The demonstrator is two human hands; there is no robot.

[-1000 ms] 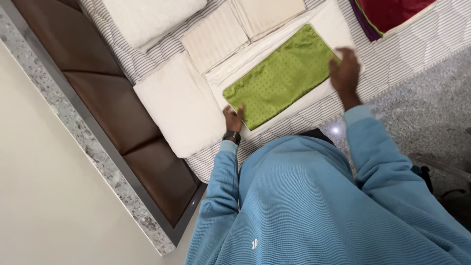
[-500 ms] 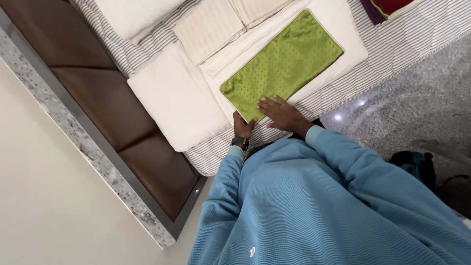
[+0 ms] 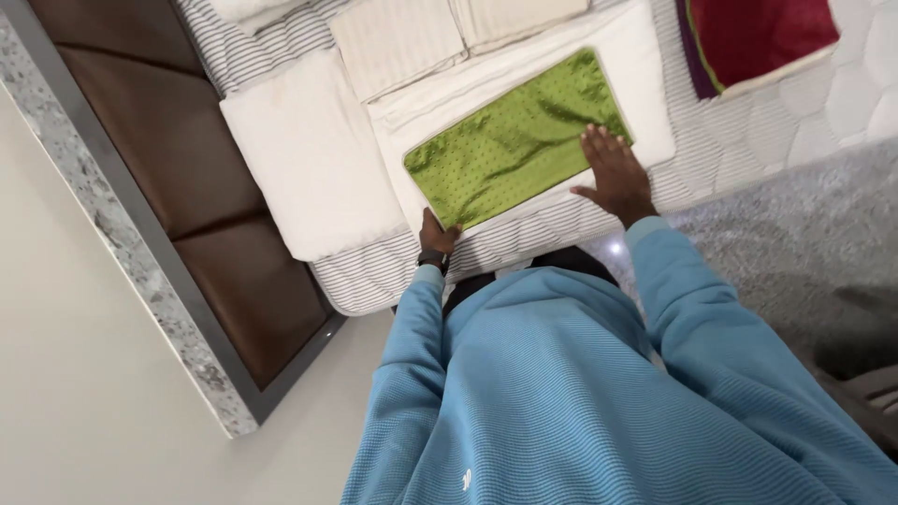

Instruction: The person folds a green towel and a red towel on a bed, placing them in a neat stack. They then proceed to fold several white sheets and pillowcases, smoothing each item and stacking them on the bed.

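Head view: right hand point(image 3: 613, 173) has slid outward along the shiny green dotted folded cloth point(image 3: 519, 140), fingers flat and spread. Left hand point(image 3: 437, 231) pins the near corner (grip hidden); the fold now lies smoothed.

The person wears a light blue sweater point(image 3: 599, 393) with long sleeves. The fabric has a fine ribbed or waffle texture, with thin lines that run across the chest and along both arms. Near the lower edge of the view there is a small white mark point(image 3: 466, 481) on the front of the sweater; its shape is too small to tell. The sleeves end in a cuff at each wrist. On the left wrist sits a dark watch point(image 3: 432, 259) with a black band. The left hand point(image 3: 438, 232) and the right hand point(image 3: 613, 173) are bare, without gloves or rings that can be seen.
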